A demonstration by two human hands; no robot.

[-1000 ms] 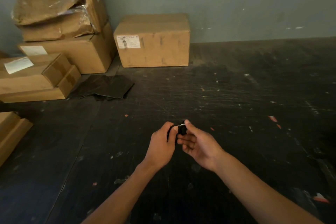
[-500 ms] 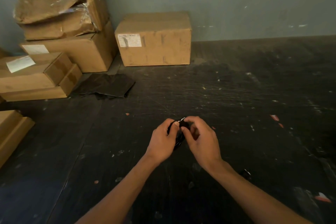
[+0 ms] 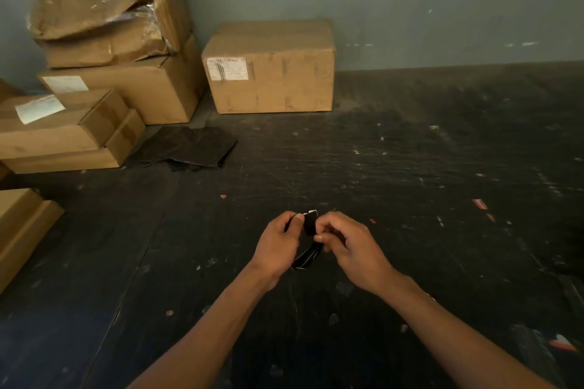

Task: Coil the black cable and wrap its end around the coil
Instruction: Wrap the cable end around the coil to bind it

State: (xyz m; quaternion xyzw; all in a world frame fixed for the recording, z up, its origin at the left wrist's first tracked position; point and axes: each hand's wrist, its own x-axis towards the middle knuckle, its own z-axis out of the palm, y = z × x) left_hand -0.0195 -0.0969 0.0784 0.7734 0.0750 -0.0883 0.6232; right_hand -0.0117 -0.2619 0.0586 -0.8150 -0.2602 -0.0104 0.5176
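Note:
A small black cable coil [image 3: 308, 257] hangs between my two hands above the dark table. My left hand [image 3: 279, 243] grips its left side, thumb on top. My right hand [image 3: 344, 243] pinches the coil's right side with curled fingers. The cable's black end piece [image 3: 310, 222] with a pale tip sticks up between the thumbs. Loops of the coil droop below the fingers; most of the coil is hidden by my hands and hard to tell from the dark surface.
A dark, scratched table [image 3: 410, 167] runs to a grey wall. Cardboard boxes [image 3: 268, 68] stand at the back centre and in a stack at the left [image 3: 104, 50]. A black folded sheet [image 3: 189, 147] lies beside them. Another box [image 3: 22, 230] sits at the left edge.
My right hand has turned from palm-up and open to curled over the coil, pinching it. The coil's loops now hang lower between the hands. My left hand has kept its grip.

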